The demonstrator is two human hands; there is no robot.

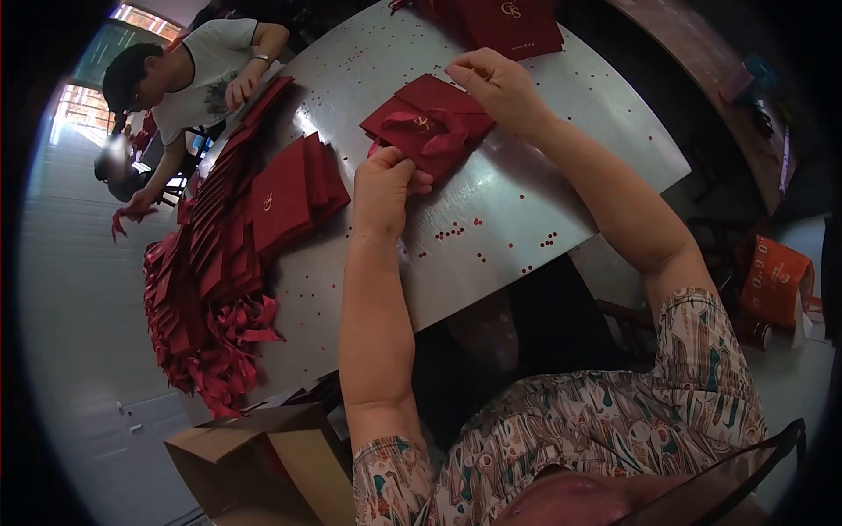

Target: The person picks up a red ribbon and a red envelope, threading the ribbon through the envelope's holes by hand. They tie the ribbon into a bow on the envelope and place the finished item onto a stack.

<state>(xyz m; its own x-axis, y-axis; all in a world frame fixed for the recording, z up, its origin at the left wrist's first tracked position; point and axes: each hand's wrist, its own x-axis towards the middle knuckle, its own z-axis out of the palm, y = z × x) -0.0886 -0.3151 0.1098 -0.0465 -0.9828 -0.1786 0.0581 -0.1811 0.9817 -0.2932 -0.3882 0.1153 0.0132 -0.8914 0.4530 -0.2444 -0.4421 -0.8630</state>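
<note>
Head view: the bag [421, 107] lies on the table [605, 123], just below 12 o'clock of the scene, its ribbon [452, 138] looped over the front. At its 7 o'clock, the left hand [384, 186] has thumb and fingers closed on its edge. At its 2 o'clock, the right hand [502, 88] hovers with thumb and forefinger drawn together; whether they pinch anything, I cannot tell. More bags [281, 197] are heaped toward 8 o'clock, red dots [452, 231] scatter near 6, and a co-worker [202, 74] leans in at 10.
</note>
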